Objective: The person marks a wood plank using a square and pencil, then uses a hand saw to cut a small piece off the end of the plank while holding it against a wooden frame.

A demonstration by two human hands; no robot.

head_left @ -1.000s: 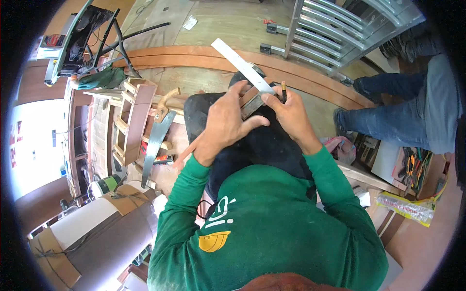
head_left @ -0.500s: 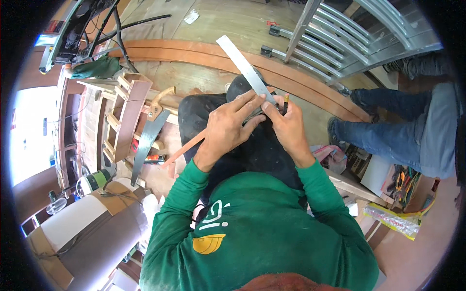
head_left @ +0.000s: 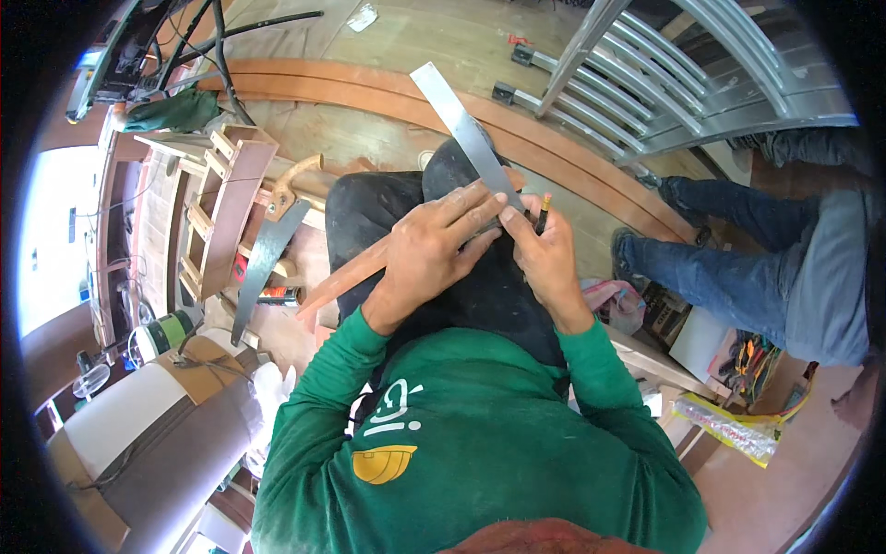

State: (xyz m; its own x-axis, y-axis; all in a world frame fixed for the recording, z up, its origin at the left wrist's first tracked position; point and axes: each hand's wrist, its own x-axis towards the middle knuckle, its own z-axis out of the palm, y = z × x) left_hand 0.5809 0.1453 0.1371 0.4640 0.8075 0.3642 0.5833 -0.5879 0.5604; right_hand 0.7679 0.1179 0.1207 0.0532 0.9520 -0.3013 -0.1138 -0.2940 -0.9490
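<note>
Left grip (head_left: pixel 426 244) now flatter along the wooden strip (head_left: pixel 351 275).

Your left hand (head_left: pixel 429 247) grips a wooden strip (head_left: pixel 349 277) whose near end points toward eight o'clock. Your right hand (head_left: pixel 546 247) pinches a steel try square (head_left: pixel 471 140), blade aimed at eleven, plus a pencil (head_left: pixel 543 216). A handsaw (head_left: pixel 264 263) sits at nine o'clock, an aluminium ladder (head_left: pixel 583 57) at one-thirty.

Head-worn fisheye view, close and downward
</note>
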